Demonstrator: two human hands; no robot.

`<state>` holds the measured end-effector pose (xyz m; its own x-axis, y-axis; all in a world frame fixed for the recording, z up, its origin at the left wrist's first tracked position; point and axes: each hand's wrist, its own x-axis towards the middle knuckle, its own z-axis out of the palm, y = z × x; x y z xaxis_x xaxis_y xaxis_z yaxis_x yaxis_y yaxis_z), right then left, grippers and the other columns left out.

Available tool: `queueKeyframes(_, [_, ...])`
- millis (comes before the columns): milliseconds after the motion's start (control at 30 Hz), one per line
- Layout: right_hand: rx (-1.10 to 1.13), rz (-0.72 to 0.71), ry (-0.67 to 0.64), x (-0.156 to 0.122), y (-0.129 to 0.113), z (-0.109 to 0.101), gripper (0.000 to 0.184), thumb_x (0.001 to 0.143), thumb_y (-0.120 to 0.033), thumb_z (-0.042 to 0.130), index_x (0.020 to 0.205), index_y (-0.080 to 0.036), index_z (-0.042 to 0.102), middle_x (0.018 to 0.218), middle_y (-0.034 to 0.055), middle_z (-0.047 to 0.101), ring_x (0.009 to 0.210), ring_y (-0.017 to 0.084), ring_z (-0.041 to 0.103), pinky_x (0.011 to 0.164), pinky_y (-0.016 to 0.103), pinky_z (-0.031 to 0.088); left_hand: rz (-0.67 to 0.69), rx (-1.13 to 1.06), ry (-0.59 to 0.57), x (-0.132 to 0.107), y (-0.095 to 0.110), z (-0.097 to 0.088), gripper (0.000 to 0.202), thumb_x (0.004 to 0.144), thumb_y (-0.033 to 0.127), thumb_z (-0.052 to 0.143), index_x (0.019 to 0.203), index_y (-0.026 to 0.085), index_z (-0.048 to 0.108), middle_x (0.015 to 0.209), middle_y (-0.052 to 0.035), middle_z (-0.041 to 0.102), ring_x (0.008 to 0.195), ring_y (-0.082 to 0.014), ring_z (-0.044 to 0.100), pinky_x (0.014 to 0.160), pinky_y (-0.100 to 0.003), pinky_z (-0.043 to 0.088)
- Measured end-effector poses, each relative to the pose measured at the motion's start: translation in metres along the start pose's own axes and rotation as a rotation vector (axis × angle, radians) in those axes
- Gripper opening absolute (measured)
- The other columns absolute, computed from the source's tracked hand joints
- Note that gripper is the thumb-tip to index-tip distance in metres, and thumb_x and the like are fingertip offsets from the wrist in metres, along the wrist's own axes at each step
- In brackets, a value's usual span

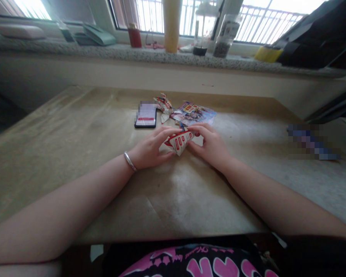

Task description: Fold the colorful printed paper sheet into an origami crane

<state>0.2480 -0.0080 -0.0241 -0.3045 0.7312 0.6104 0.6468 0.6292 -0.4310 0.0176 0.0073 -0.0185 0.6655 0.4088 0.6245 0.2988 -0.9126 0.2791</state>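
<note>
Worktop: I see a stained beige worktop point(60, 154) under everything, running across the whole view.
Wrist: a silver bangle point(130, 161) sits on my left wrist.
Phone: a black smartphone point(145, 126) lies flat just past my left hand, screen blurred.
Left hand: my left hand point(151, 148) is curled, fingertips gripping the sachet's left side.
Wrapper: a crumpled wrapper point(163, 104) lies beside the phone.
Main item: a red-and-white sachet point(180, 141) is creased and folded, held between both hands at centre.
Handling: I judge it light, soft, slick film; pinch flat edges with fingertips.
Packet: a glossy printed packet point(193, 113) touches the wrapper, beyond the hands.
Right hand: my right hand point(210, 148) is arched over the sachet's right end, gripping it.
Far right: a blurred object point(313, 142) on the worktop, can't identify.
</note>
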Motion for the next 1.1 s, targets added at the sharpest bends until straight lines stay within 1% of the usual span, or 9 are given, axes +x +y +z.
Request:
queueKeyframes(167, [0.0, -0.021, -0.012, 0.0, 0.001, -0.002, 0.033, 0.079, -0.02, 0.064, 0.112, -0.023, 0.061, 0.112, 0.0076, 0.062, 0.096, 0.02, 0.06, 0.079, 0.036, 0.054, -0.052, -0.03, -0.017, -0.004, -0.007, 0.005, 0.064, 0.081, 0.02, 0.065, 0.139, 0.023, 0.036, 0.121, -0.0112, 0.056, 0.105, -0.0187, 0.06, 0.096, -0.035, 0.05])
queueKeyframes(300, [0.0, -0.051, -0.021, -0.001, 0.003, -0.007, 0.027, 0.081, -0.021, 0.062, 0.108, -0.023, 0.063, 0.108, 0.0073, 0.062, 0.092, 0.019, 0.06, 0.071, 0.033, 0.054, -0.08, -0.081, -0.082, -0.005, -0.011, 0.005, 0.067, 0.085, 0.024, 0.063, 0.143, 0.023, 0.03, 0.106, -0.0066, 0.066, 0.096, -0.0161, 0.063, 0.089, -0.032, 0.052])
queueKeyframes(433, [0.009, -0.124, -0.016, 0.0, 0.006, -0.014, 0.014, 0.085, -0.021, 0.057, 0.095, -0.023, 0.067, 0.095, 0.0056, 0.064, 0.085, 0.017, 0.061, 0.067, 0.031, 0.054, -0.063, 0.07, -0.215, -0.005, -0.014, -0.004, 0.047, 0.088, 0.029, 0.059, 0.134, 0.023, 0.047, 0.097, -0.0041, 0.069, 0.09, -0.0154, 0.063, 0.081, -0.028, 0.052])
queueKeyframes(533, [0.014, -0.186, -0.02, 0.001, 0.007, -0.017, 0.011, 0.086, -0.022, 0.057, 0.089, -0.023, 0.067, 0.09, 0.005, 0.065, 0.081, 0.016, 0.062, 0.067, 0.031, 0.053, 0.068, 0.227, -0.251, -0.004, -0.015, -0.013, 0.025, 0.093, 0.031, 0.052, 0.112, 0.02, 0.065, 0.094, -0.007, 0.069, 0.086, -0.0161, 0.061, 0.076, -0.027, 0.05])
queueKeyframes(633, [0.006, -0.245, -0.033, 0.001, 0.007, -0.019, 0.011, 0.086, -0.022, 0.057, 0.087, -0.023, 0.068, 0.089, 0.0053, 0.066, 0.081, 0.016, 0.062, 0.071, 0.032, 0.053, 0.161, 0.35, -0.273, 0.0, -0.014, -0.023, 0.021, 0.094, 0.03, 0.05, 0.102, 0.025, 0.069, 0.096, -0.0025, 0.072, 0.087, -0.0159, 0.061, 0.084, -0.031, 0.046])
queueKeyframes(700, [-0.005, -0.287, -0.045, 0.001, 0.009, -0.019, 0.011, 0.087, -0.022, 0.057, 0.086, -0.022, 0.068, 0.089, 0.0054, 0.067, 0.083, 0.016, 0.062, 0.075, 0.033, 0.053, 0.18, 0.446, -0.238, 0.001, -0.012, -0.029, 0.019, 0.092, 0.029, 0.052, 0.1, 0.03, 0.07, 0.096, 0.0019, 0.073, 0.087, -0.0159, 0.06, 0.093, -0.036, 0.041])
queueKeyframes(833, [-0.038, -0.347, -0.107, -0.001, 0.014, -0.018, 0.013, 0.089, -0.024, 0.056, 0.085, -0.022, 0.069, 0.091, 0.0053, 0.067, 0.084, 0.016, 0.062, 0.076, 0.032, 0.051, 0.145, 0.531, -0.236, 0.002, -0.011, -0.034, 0.023, 0.09, 0.026, 0.052, 0.101, 0.034, 0.07, 0.095, 0.004, 0.073, 0.089, -0.0163, 0.059, 0.099, -0.038, 0.035])
queueKeyframes(1000, [-0.108, -0.381, -0.221, -0.001, 0.015, -0.017, 0.017, 0.089, -0.026, 0.055, 0.084, -0.024, 0.071, 0.092, 0.0045, 0.069, 0.082, 0.017, 0.061, 0.076, 0.033, 0.05, 0.024, 0.543, -0.296, -0.001, -0.015, -0.031, 0.036, 0.085, 0.025, 0.049, 0.118, 0.026, 0.064, 0.089, -0.0036, 0.071, 0.088, -0.0204, 0.057, 0.097, -0.041, 0.037])
queueKeyframes(1100, [-0.124, -0.395, -0.296, 0.0, 0.013, -0.016, 0.016, 0.087, -0.026, 0.056, 0.083, -0.025, 0.071, 0.093, 0.0032, 0.071, 0.086, 0.019, 0.06, 0.079, 0.035, 0.049, -0.039, 0.491, -0.294, -0.003, -0.013, -0.026, 0.034, 0.088, 0.03, 0.047, 0.116, 0.027, 0.066, 0.09, -0.0047, 0.07, 0.09, -0.0219, 0.056, 0.095, -0.042, 0.038])
